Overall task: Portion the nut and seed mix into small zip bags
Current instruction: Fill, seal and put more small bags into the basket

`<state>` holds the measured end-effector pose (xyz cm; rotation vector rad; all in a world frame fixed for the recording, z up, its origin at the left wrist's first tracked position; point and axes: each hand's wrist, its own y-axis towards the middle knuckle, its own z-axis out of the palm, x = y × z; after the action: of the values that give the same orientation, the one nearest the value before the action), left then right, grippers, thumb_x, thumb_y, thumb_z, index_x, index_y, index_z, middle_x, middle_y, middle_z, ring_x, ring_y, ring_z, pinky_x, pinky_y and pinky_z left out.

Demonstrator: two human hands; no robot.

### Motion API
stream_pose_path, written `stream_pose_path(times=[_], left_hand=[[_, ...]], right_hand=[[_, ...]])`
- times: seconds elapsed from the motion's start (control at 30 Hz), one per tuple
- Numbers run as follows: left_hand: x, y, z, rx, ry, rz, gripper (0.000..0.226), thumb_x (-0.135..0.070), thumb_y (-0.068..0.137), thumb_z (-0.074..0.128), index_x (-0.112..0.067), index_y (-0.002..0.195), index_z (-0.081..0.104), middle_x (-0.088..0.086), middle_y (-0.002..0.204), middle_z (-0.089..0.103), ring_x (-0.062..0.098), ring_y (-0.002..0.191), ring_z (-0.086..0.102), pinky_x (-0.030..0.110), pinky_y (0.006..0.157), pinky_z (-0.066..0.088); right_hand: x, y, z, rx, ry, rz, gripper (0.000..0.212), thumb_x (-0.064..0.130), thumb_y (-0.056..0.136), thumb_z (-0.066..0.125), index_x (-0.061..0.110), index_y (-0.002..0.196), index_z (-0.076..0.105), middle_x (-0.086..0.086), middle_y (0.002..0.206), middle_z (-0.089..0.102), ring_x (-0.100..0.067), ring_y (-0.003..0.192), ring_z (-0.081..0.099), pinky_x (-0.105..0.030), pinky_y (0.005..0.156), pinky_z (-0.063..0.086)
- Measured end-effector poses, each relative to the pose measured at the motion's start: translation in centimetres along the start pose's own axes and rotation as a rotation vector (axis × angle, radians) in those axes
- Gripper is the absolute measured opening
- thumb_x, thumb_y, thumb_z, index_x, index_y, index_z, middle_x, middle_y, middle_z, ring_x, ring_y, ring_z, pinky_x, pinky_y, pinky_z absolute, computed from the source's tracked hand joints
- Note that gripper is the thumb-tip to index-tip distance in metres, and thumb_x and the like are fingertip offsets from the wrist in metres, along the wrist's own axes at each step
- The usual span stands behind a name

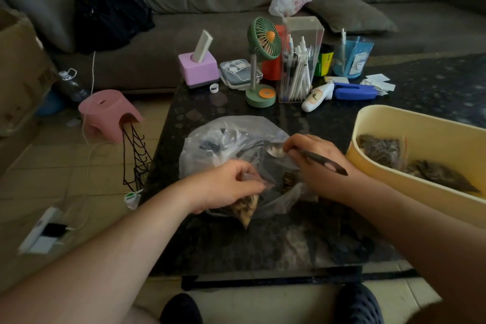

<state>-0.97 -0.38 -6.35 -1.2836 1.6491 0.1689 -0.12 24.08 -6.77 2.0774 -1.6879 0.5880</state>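
1. Metal spoon [276, 151]: pinched in the curled fingers of the right hand [315, 163], bowl just above the large clear bag [223, 139]; whether it carries mix cannot be told.
2. Small zip bag [246, 208]: gripped at its mouth by the curled left hand [226, 184], hanging against the near side of the large clear bag, partly filled with nut and seed mix.
3. Step, as judged: filling is under way; next the spoon must dip into the large clear bag and tip into the held-open small bag without spilling.
4. Large clear bag: crumpled, mouth open, on the dark table [263, 244].
5. Yellow tub [394, 118]: right of the large clear bag, holding two filled seed bags [381, 150].
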Motion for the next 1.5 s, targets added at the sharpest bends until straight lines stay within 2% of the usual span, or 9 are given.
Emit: stream_pose_path(times=[0.27, 0.43, 0.77, 0.93, 1.0, 1.1, 1.2, 1.3, 1.5], left_hand=[[-0.2, -1.1, 3.3, -0.098, 0.603, 0.172, 0.063, -0.067, 0.071, 0.079, -0.044, 0.125, 0.057, -0.018, 0.115, 0.065, 0.008, 0.104, 0.063, 0.037, 0.090, 0.058], [-0.1, -1.4, 4.0, -0.154, 0.560, 0.253, 0.030, -0.049, 0.079, 0.078, -0.043, 0.107, 0.070, -0.016, 0.101, 0.063, 0.008, 0.098, 0.062, 0.035, 0.085, 0.058], [0.6, -1.6, 5.4, -0.390, 0.516, 0.268, 0.014, -0.039, 0.082, 0.076, -0.033, 0.093, 0.071, -0.015, 0.085, 0.064, 0.009, 0.090, 0.066, 0.028, 0.071, 0.051], [1.4, -1.5, 5.5, -0.313, 0.600, 0.342, 0.036, -0.044, 0.080, 0.074, -0.041, 0.115, 0.067, -0.018, 0.108, 0.060, 0.009, 0.109, 0.058, 0.035, 0.087, 0.052], [1.8, -1.4, 5.7, -0.302, 0.640, 0.366, 0.037, -0.043, 0.082, 0.072, -0.041, 0.119, 0.069, -0.017, 0.112, 0.063, 0.012, 0.114, 0.057, 0.039, 0.094, 0.051], [2.1, -1.2, 5.9, -0.372, 0.569, 0.475, 0.021, -0.030, 0.084, 0.075, -0.035, 0.104, 0.075, -0.014, 0.102, 0.066, 0.014, 0.106, 0.062, 0.034, 0.086, 0.051], [1.9, -0.9, 5.7, -0.480, 0.411, 0.610, 0.015, -0.017, 0.083, 0.079, -0.028, 0.093, 0.076, -0.012, 0.095, 0.065, 0.010, 0.094, 0.062, 0.033, 0.081, 0.053], [1.0, -0.8, 5.4, -0.589, 0.301, 0.715, 0.016, -0.008, 0.084, 0.079, -0.022, 0.093, 0.075, -0.010, 0.096, 0.065, 0.012, 0.095, 0.063, 0.033, 0.084, 0.054], [-0.7, -0.9, 5.0, -0.631, 0.236, 0.765, 0.019, -0.006, 0.085, 0.079, -0.020, 0.096, 0.073, -0.009, 0.104, 0.070, 0.015, 0.105, 0.067, 0.045, 0.091, 0.058]], right_hand=[[0.7, -1.6, -0.5, 0.069, -0.063, -0.048, 0.015, 0.027, 0.109, 0.049, 0.032, 0.116, 0.061, 0.005, 0.112, 0.056, -0.012, 0.102, 0.058, -0.037, 0.089, 0.054], [1.3, -2.5, -1.2, 0.054, -0.208, -0.068, 0.021, 0.019, 0.108, 0.051, 0.028, 0.125, 0.060, 0.003, 0.114, 0.054, -0.017, 0.101, 0.060, -0.036, 0.089, 0.054], [0.1, -4.2, -1.6, 0.133, -0.476, -0.139, 0.038, 0.019, 0.099, 0.057, 0.022, 0.137, 0.057, 0.002, 0.125, 0.057, -0.014, 0.102, 0.058, -0.032, 0.090, 0.057], [1.1, -7.2, -1.5, 0.000, -0.162, -0.042, 0.020, 0.017, 0.107, 0.050, 0.012, 0.119, 0.066, -0.005, 0.114, 0.064, -0.020, 0.100, 0.060, -0.034, 0.089, 0.049], [1.0, -8.1, -1.3, -0.017, -0.090, -0.037, 0.016, 0.022, 0.109, 0.048, 0.019, 0.109, 0.064, 0.002, 0.107, 0.062, -0.013, 0.093, 0.058, -0.023, 0.079, 0.043], [0.1, -8.7, -0.8, -0.016, -0.085, -0.070, 0.014, 0.026, 0.109, 0.047, 0.035, 0.099, 0.053, 0.013, 0.097, 0.055, 0.001, 0.080, 0.052, -0.013, 0.069, 0.036], [-0.1, -9.0, -0.6, -0.011, 0.000, -0.016, 0.017, 0.026, 0.108, 0.047, 0.032, 0.095, 0.056, 0.013, 0.095, 0.059, 0.001, 0.084, 0.055, -0.023, 0.073, 0.041], [0.2, -9.1, -0.4, 0.009, 0.109, 0.092, 0.019, 0.026, 0.109, 0.046, 0.031, 0.094, 0.057, 0.009, 0.088, 0.060, 0.005, 0.083, 0.057, -0.017, 0.072, 0.044], [1.3, -8.8, 0.2, 0.016, 0.537, 0.370, 0.025, 0.029, 0.109, 0.046, 0.020, 0.099, 0.068, -0.010, 0.088, 0.074, -0.026, 0.084, 0.074, -0.049, 0.078, 0.063]])
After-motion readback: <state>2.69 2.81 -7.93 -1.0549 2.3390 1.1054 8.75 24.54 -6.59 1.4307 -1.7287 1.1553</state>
